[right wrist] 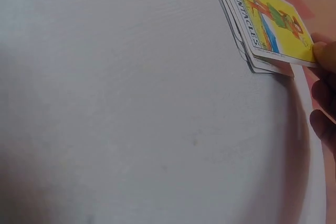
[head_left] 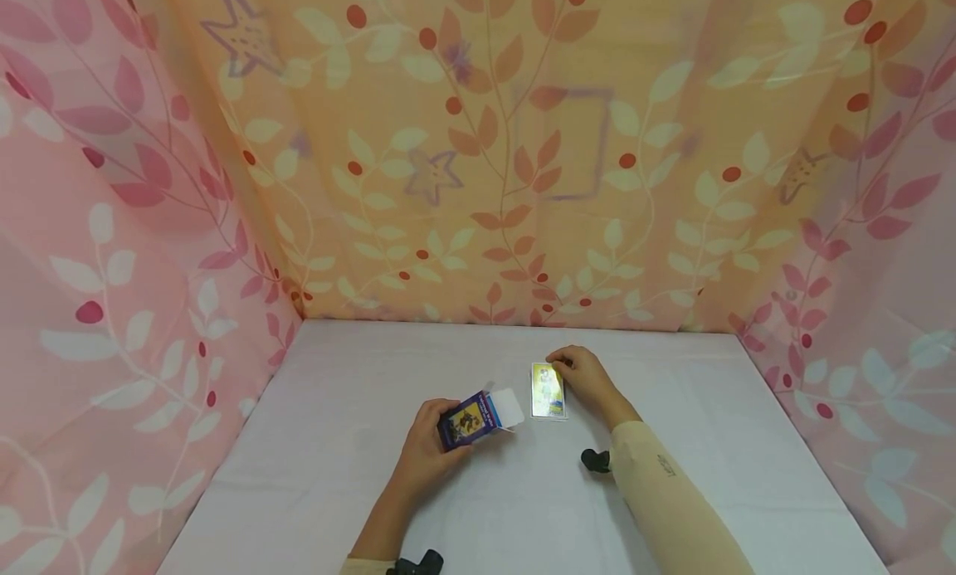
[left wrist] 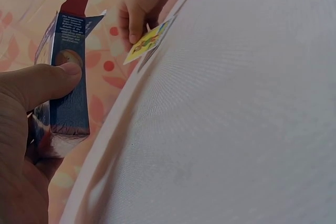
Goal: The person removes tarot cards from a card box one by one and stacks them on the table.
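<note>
My left hand [head_left: 427,450] grips a dark blue card box [head_left: 469,418] with its white flap open, low over the white table [head_left: 358,442]; in the left wrist view the thumb [left wrist: 50,80] presses on the box [left wrist: 68,77]. To its right lies a stack of cards [head_left: 548,390] with a yellow picture card on top. My right hand [head_left: 586,377] holds the stack at its far right side, its fingers curled on the edge. In the right wrist view the stack [right wrist: 262,22] is fanned a little, with a fingertip [right wrist: 325,56] on the top card's corner.
Pink and orange leaf-patterned cloth walls [head_left: 478,160] close in the table on the left, back and right. A small black object [head_left: 595,460] sits by my right forearm. Bare white tabletop spreads in front and to both sides.
</note>
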`<state>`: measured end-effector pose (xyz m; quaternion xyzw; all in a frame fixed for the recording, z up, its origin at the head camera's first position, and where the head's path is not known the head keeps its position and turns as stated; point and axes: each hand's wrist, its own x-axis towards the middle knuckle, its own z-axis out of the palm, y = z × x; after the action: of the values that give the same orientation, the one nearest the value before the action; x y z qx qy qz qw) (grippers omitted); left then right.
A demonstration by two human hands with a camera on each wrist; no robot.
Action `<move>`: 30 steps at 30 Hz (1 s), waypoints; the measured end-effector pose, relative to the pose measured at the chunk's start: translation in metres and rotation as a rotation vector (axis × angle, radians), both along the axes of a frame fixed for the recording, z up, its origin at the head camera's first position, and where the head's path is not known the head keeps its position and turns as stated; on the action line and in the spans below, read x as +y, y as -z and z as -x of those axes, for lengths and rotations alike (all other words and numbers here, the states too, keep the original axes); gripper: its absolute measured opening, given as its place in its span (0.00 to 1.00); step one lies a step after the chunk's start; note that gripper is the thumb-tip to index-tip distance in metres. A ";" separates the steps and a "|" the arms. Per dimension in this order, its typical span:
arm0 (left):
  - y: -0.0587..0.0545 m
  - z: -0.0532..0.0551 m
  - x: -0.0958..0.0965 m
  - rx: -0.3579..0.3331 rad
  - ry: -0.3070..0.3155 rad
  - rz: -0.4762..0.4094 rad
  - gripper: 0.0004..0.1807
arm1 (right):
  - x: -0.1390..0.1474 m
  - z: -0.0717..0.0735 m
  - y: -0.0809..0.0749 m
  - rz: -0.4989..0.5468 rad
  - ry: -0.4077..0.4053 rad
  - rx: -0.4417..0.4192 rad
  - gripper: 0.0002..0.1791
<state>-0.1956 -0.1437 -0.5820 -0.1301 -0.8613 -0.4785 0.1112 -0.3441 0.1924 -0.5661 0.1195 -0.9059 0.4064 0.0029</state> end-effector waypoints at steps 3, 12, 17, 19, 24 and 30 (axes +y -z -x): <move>0.001 0.001 0.000 0.006 0.000 -0.001 0.42 | -0.001 0.001 0.004 -0.002 0.005 -0.017 0.09; 0.003 0.003 -0.002 0.039 0.018 0.004 0.42 | -0.002 0.004 0.014 -0.017 0.021 -0.057 0.09; 0.004 0.002 -0.001 0.028 0.017 0.007 0.42 | -0.002 0.005 0.016 -0.032 0.030 -0.066 0.09; 0.003 0.001 -0.001 0.020 0.018 0.002 0.42 | -0.002 0.005 0.017 -0.039 0.030 -0.060 0.09; 0.001 -0.001 -0.001 -0.007 0.017 -0.008 0.42 | -0.001 0.005 0.018 -0.053 0.025 -0.035 0.08; 0.001 0.000 -0.001 0.007 0.018 -0.005 0.43 | -0.002 0.005 0.019 -0.052 0.017 -0.039 0.08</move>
<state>-0.1954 -0.1447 -0.5835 -0.1392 -0.8585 -0.4811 0.1101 -0.3490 0.1902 -0.5847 0.1037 -0.9170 0.3849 -0.0142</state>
